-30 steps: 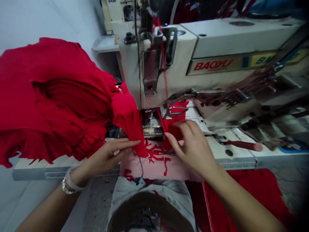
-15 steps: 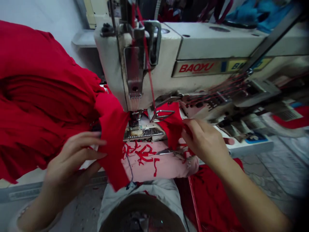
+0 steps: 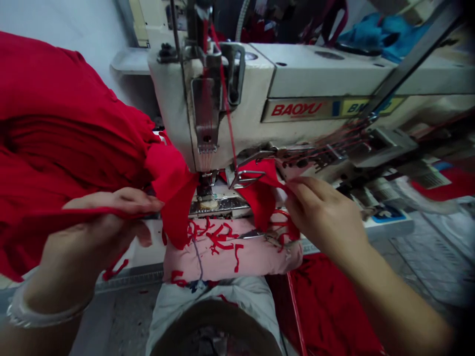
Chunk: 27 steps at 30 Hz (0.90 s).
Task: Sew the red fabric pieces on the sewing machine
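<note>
A red knit garment [image 3: 63, 113] bunches at the left and runs in a folded band to the presser foot [image 3: 206, 193] of a white BAOYU industrial sewing machine [image 3: 297, 79]. My left hand [image 3: 100, 222] grips a fold of this red fabric near the table's front edge. My right hand [image 3: 322, 212] pinches a red fabric edge [image 3: 263, 198] beside the foot. A pink pad [image 3: 222, 254] beneath my hands is strewn with red thread scraps, and small metal snips [image 3: 256, 235] lie on it close to my right hand.
Red cloth [image 3: 326, 306] lies in a heap at the lower right, beside a red rim. Grey trousers [image 3: 211, 296] show below the pad. Blue cloth [image 3: 378, 32] sits behind the machine, and a tiled floor [image 3: 426, 262] shows at the right.
My left hand has risen and closed on a fold of red fabric. My right hand has shifted slightly right, drawing the red edge taut. The view has swung left since the oldest frame.
</note>
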Each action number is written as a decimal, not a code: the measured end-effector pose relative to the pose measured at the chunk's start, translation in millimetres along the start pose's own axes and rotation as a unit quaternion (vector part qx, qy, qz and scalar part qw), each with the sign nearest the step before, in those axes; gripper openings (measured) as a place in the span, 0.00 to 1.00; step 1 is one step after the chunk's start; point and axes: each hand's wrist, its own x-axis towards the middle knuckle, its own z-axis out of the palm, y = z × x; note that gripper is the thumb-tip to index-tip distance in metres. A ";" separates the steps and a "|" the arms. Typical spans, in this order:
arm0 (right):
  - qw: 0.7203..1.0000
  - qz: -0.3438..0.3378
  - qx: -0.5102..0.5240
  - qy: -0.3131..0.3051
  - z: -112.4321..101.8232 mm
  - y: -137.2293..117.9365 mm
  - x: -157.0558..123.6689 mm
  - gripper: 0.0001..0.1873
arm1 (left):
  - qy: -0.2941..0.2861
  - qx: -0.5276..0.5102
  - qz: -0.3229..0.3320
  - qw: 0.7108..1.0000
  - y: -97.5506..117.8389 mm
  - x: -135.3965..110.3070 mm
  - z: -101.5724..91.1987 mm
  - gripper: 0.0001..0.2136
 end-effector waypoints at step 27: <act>0.979 -0.026 0.200 0.041 46.4 -110.1 17.1 0.16 | -0.165 0.699 0.184 0.671 -55.4 -4.8 40.4 0.17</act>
